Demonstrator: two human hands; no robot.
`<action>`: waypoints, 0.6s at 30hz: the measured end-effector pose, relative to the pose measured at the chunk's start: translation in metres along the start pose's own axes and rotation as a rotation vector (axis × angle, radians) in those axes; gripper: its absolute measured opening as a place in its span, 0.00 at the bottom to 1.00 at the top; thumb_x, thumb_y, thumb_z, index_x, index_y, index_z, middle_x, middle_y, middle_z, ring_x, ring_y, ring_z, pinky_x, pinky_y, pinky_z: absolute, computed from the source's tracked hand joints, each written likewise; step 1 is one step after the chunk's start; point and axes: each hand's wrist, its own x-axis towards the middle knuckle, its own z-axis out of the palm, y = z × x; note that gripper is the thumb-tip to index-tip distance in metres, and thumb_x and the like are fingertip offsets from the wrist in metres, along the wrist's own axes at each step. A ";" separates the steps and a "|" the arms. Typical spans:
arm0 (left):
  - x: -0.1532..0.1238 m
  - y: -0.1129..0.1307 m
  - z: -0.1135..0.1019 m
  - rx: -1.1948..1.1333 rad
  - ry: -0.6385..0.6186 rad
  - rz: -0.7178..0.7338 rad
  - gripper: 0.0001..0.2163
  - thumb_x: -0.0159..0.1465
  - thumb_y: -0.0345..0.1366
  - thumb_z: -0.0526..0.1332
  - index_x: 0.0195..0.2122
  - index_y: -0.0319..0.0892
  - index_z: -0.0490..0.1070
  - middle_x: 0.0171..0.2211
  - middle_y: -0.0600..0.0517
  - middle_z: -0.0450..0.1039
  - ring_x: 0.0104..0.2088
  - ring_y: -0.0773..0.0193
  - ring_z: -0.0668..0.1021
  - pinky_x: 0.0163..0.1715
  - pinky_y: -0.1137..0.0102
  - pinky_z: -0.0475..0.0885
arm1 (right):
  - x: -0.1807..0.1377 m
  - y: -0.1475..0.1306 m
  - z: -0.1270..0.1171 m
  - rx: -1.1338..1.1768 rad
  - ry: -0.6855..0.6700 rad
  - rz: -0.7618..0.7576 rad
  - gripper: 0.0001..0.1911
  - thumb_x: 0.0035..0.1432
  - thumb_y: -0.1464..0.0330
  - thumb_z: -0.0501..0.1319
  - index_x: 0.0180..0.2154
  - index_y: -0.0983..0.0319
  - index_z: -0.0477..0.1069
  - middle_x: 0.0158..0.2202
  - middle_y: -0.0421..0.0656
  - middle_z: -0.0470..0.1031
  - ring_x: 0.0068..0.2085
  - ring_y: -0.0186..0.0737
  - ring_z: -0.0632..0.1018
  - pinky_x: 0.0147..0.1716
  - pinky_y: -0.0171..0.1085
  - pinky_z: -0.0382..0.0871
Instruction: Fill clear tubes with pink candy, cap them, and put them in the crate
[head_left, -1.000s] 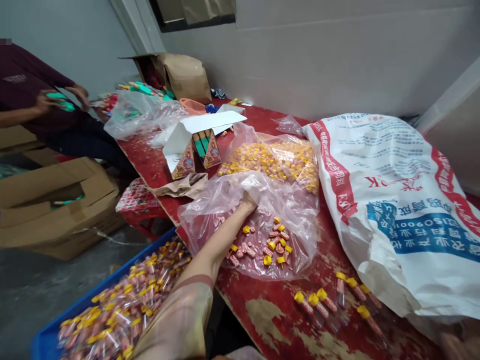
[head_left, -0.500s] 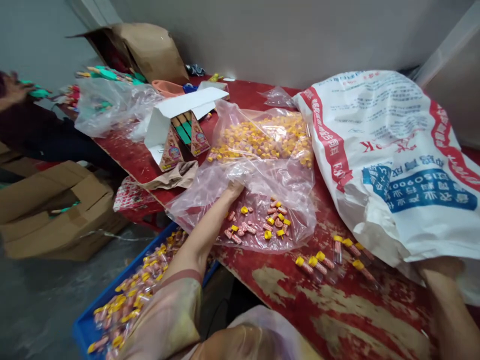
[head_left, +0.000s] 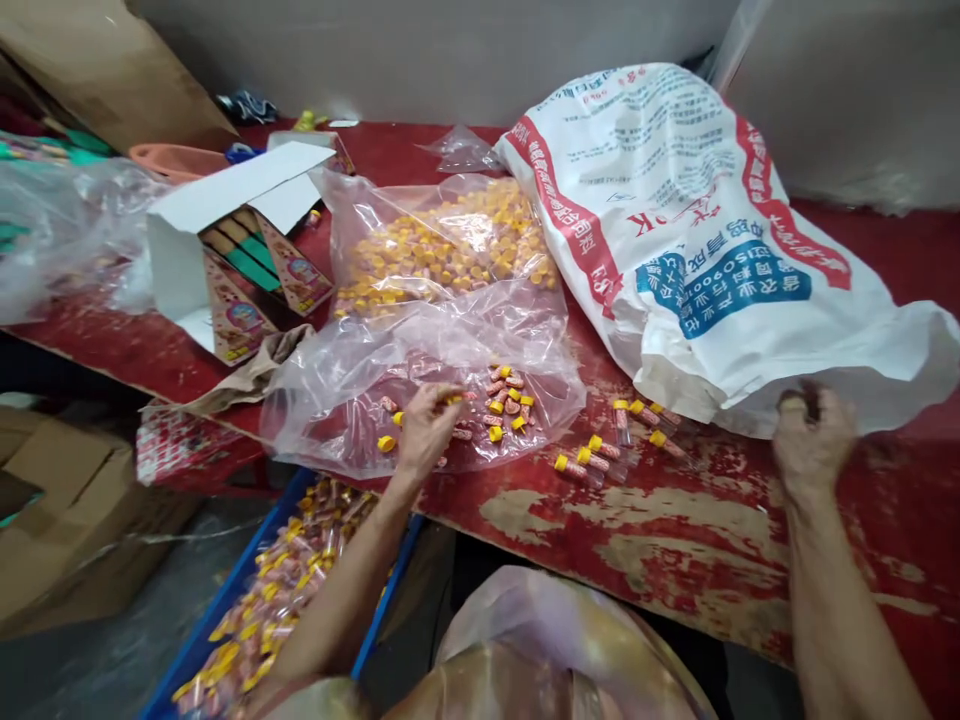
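Blue crate (head_left: pixel 225 600) part-filled with capped tubes (head_left: pixel 292 570), a few on table (head_left: pixel 675 540); loose candies (head_left: pixel 506 395) left beside curled left hand (head_left: pixel 424 430), grip unclear; right hand (head_left: pixel 814 440) fisted by woven sack (head_left: pixel 675 230).

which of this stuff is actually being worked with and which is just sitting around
In hand: left hand at the clear bag of pink pieces and yellow caps; right hand at the white sack; capped tubes.
Lying about: open carton; orange dish; cardboard boxes.
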 end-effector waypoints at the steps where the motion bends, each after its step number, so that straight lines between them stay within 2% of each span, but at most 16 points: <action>1: -0.016 0.005 0.007 -0.166 -0.015 -0.090 0.08 0.56 0.35 0.62 0.37 0.42 0.73 0.35 0.51 0.72 0.35 0.64 0.73 0.36 0.70 0.68 | -0.015 -0.013 -0.009 0.090 0.009 0.030 0.25 0.61 0.61 0.51 0.52 0.72 0.68 0.44 0.59 0.70 0.46 0.48 0.72 0.42 0.42 0.65; 3: -0.045 0.018 0.028 -0.483 -0.063 -0.253 0.12 0.54 0.36 0.66 0.39 0.43 0.72 0.35 0.53 0.72 0.35 0.67 0.74 0.35 0.73 0.69 | -0.050 -0.044 -0.025 0.324 -0.194 -0.057 0.20 0.60 0.61 0.56 0.51 0.63 0.70 0.46 0.51 0.71 0.46 0.43 0.73 0.44 0.38 0.66; 5: -0.070 0.032 0.053 -0.696 -0.125 -0.364 0.14 0.51 0.35 0.69 0.38 0.43 0.71 0.33 0.54 0.73 0.33 0.69 0.74 0.34 0.75 0.69 | -0.084 -0.075 -0.033 0.518 -0.498 -0.230 0.17 0.62 0.63 0.56 0.51 0.58 0.70 0.45 0.46 0.71 0.45 0.39 0.73 0.43 0.36 0.67; 7: -0.087 0.046 0.076 -0.802 -0.223 -0.441 0.13 0.49 0.35 0.70 0.34 0.41 0.72 0.31 0.54 0.73 0.30 0.70 0.74 0.33 0.75 0.69 | -0.110 -0.100 -0.033 0.626 -0.621 -0.348 0.17 0.62 0.67 0.55 0.52 0.57 0.69 0.44 0.44 0.70 0.43 0.36 0.73 0.42 0.35 0.68; 10: -0.104 0.061 0.100 -0.895 -0.372 -0.501 0.11 0.50 0.37 0.71 0.32 0.39 0.73 0.30 0.52 0.75 0.30 0.67 0.75 0.33 0.72 0.71 | -0.129 -0.118 -0.027 0.682 -0.649 -0.411 0.19 0.62 0.70 0.53 0.54 0.57 0.67 0.43 0.45 0.69 0.44 0.36 0.72 0.42 0.35 0.69; 11: -0.108 0.064 0.105 -0.913 -0.385 -0.491 0.11 0.50 0.38 0.71 0.32 0.39 0.74 0.32 0.51 0.75 0.32 0.66 0.76 0.35 0.70 0.72 | -0.131 -0.120 -0.025 0.682 -0.648 -0.414 0.19 0.62 0.71 0.53 0.55 0.57 0.66 0.43 0.45 0.68 0.44 0.36 0.72 0.42 0.35 0.69; 15: -0.119 0.071 0.115 -0.801 -0.306 -0.352 0.09 0.55 0.39 0.67 0.36 0.43 0.78 0.37 0.50 0.73 0.40 0.63 0.75 0.44 0.68 0.70 | -0.134 -0.120 -0.024 0.633 -0.592 -0.436 0.18 0.63 0.71 0.52 0.54 0.57 0.65 0.43 0.44 0.68 0.44 0.36 0.72 0.43 0.34 0.69; 18: -0.129 0.079 0.119 -0.704 -0.304 -0.289 0.10 0.60 0.37 0.61 0.40 0.44 0.78 0.39 0.48 0.71 0.41 0.62 0.73 0.43 0.68 0.71 | -0.140 -0.119 -0.027 0.552 -0.504 -0.466 0.14 0.64 0.69 0.52 0.51 0.59 0.65 0.43 0.45 0.69 0.43 0.36 0.73 0.43 0.35 0.69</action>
